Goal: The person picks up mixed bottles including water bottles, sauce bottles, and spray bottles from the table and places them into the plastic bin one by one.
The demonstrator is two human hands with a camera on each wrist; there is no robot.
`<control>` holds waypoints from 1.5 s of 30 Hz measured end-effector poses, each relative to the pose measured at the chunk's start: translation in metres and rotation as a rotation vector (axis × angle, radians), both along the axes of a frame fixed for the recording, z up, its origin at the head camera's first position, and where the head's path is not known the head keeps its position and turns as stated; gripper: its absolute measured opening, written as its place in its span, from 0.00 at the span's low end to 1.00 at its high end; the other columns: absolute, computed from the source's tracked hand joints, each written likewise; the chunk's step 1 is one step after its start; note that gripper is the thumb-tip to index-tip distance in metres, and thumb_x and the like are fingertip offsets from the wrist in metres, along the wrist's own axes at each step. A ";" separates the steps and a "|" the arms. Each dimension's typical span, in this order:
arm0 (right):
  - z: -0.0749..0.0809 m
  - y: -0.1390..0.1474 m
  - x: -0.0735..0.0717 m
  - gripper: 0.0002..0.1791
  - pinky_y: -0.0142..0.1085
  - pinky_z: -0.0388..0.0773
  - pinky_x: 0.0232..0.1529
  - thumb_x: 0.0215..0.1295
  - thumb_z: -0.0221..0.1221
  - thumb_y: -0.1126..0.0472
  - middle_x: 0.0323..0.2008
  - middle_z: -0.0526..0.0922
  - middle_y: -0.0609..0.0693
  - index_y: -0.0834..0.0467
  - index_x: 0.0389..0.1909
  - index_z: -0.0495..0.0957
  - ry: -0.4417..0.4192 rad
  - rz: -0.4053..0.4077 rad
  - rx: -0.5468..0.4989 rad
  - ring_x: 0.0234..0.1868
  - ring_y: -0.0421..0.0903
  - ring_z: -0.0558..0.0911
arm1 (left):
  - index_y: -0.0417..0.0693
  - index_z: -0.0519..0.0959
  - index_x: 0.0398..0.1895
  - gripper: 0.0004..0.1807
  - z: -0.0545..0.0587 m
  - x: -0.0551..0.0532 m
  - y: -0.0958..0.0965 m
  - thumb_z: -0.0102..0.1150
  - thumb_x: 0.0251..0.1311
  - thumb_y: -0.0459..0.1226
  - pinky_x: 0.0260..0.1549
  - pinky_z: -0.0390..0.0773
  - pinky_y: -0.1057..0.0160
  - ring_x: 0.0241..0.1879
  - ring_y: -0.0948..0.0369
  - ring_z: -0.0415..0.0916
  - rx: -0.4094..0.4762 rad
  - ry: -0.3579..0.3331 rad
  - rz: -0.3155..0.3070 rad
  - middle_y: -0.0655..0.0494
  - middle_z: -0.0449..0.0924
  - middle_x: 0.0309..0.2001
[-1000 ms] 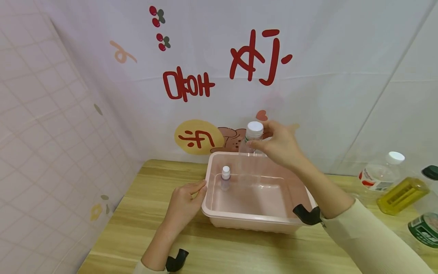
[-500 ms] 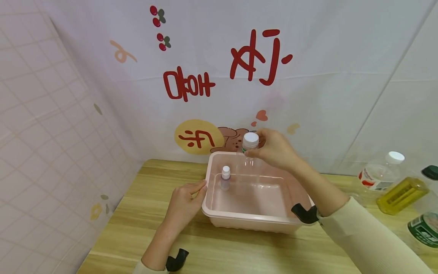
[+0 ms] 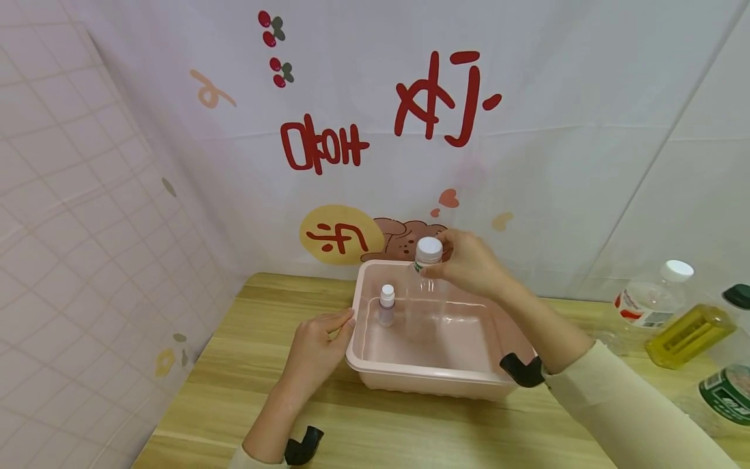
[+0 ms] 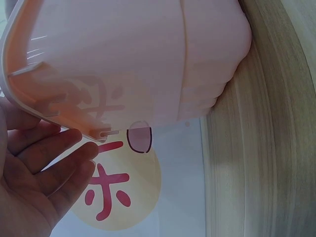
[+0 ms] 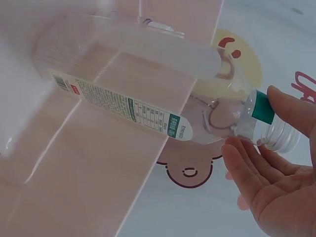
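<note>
A pink plastic basin [image 3: 436,374] stands on the wooden table. At its left rim my left hand [image 3: 322,339] pinches the edge between thumb and forefinger; the other fingers lie loosely beside the rim in the left wrist view. My right hand [image 3: 473,266] holds a clear plastic bottle [image 5: 123,106] by the neck, thumb on a green band. This bottle has a white cap and a printed label, and its body is down inside the basin, close to upright. A small white-capped bottle [image 3: 387,306] stands in the basin's left part.
On the table at the right are a clear bottle with a white cap [image 3: 650,303], a bottle of yellow liquid [image 3: 691,335] and a green-labelled bottle [image 3: 726,394]. A white printed cloth [image 3: 556,163] hangs behind the table, with a wall [image 3: 117,215] at the left.
My right hand has lowered the clear bottle into the basin and shifted slightly left. My left hand keeps its place at the rim.
</note>
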State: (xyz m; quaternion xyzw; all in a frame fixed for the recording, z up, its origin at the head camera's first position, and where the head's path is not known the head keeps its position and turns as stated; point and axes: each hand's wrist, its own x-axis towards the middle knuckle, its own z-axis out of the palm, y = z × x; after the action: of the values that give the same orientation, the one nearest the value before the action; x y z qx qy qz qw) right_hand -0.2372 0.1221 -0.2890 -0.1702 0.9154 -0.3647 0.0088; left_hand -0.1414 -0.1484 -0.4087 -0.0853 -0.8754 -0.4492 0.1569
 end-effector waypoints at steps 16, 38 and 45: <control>0.001 0.007 0.002 0.27 0.46 0.82 0.45 0.55 0.78 0.58 0.45 0.87 0.55 0.62 0.53 0.80 0.016 0.013 0.077 0.45 0.53 0.86 | 0.40 0.87 0.56 0.16 -0.001 0.001 0.000 0.66 0.69 0.36 0.59 0.81 0.46 0.59 0.49 0.83 0.012 0.002 -0.004 0.47 0.87 0.55; 0.026 0.026 0.014 0.31 0.51 0.82 0.49 0.61 0.74 0.52 0.55 0.85 0.57 0.61 0.62 0.78 0.053 0.024 0.125 0.52 0.55 0.86 | 0.39 0.87 0.56 0.16 -0.001 -0.001 -0.002 0.66 0.69 0.35 0.57 0.82 0.46 0.58 0.49 0.83 0.016 0.030 -0.006 0.46 0.87 0.54; 0.037 0.044 0.027 0.33 0.54 0.80 0.53 0.63 0.73 0.51 0.56 0.84 0.57 0.61 0.64 0.77 0.099 -0.006 0.117 0.55 0.56 0.84 | 0.39 0.86 0.56 0.16 -0.001 -0.001 -0.001 0.66 0.69 0.35 0.58 0.82 0.46 0.58 0.49 0.83 0.025 0.008 -0.011 0.46 0.87 0.55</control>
State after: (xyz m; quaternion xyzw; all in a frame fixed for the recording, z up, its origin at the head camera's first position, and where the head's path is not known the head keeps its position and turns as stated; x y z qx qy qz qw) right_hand -0.2105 0.1658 -0.2515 -0.1845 0.9349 -0.3019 -0.0276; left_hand -0.1425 -0.1489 -0.4095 -0.0903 -0.8686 -0.4605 0.1590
